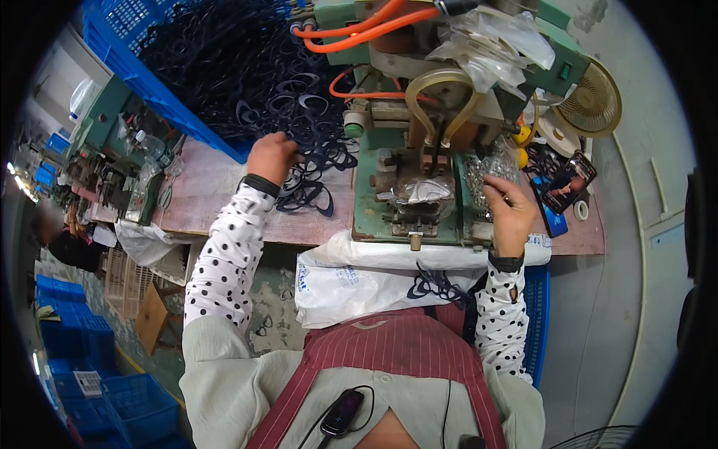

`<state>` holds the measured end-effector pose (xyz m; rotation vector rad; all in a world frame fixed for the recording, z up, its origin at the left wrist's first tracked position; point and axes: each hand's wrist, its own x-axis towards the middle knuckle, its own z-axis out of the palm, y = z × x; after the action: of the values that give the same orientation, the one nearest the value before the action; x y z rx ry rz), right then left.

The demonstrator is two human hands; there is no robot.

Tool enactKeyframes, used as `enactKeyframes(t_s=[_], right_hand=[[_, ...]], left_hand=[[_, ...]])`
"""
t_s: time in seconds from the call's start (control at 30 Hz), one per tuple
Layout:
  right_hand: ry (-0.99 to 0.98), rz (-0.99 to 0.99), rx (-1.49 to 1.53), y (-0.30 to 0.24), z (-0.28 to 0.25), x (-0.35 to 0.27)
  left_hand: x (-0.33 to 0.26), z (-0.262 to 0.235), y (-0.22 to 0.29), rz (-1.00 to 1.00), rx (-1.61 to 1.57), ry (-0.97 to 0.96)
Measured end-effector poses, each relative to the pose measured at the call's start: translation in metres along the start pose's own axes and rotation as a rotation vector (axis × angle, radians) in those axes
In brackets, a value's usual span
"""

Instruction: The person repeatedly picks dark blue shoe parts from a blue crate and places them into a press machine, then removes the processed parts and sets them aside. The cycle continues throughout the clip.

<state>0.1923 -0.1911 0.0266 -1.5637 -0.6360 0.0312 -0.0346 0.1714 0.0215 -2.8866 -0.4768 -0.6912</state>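
Note:
My left hand [271, 159], its fingers curled in, is at the near edge of a heap of dark glasses frames [299, 105]. A few loose frames [308, 196] lie on the table just beside it. What those fingers hold, if anything, is hidden. On the right, my right hand [511, 217] has thumb and forefinger drawn together beside a pile of small shiny metal parts [490, 176]; anything between the fingertips is too small to name. Between both hands stands a green bench machine [366, 202], with a metal fixture [422, 191] at its middle.
A blue crate [172, 112] tips the frames onto the table [202, 191]. Orange hoses [366, 34] cross above. Phones [570, 183], a tape roll [581, 210] and a fan [591, 97] are at right. A white sack [351, 288] with several frames [437, 283] covers my lap.

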Motion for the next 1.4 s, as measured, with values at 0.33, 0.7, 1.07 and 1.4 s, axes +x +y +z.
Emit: enactKeyframes(t_s=[0.33,0.7,1.07,1.4], right_hand=[[-0.033,-0.035,0.019,-0.020,0.053,-0.012],[-0.061,0.071,0.236,-0.027,0.073,-0.015],[0.012,-0.104,-0.001,-0.005,0.037,0.004],[0.152,-0.027,-0.450,0.107,-0.055,0.011]], left_hand=[[0.002,-0.086,0.127,-0.080,-0.710,0.451],[0.037,-0.088,0.168,-0.328,-1.261,0.416],[-0.013,-0.025,0.218,0.593,-0.743,0.381],[-0.007,-0.018,0.220,0.615,-0.818,0.365]])
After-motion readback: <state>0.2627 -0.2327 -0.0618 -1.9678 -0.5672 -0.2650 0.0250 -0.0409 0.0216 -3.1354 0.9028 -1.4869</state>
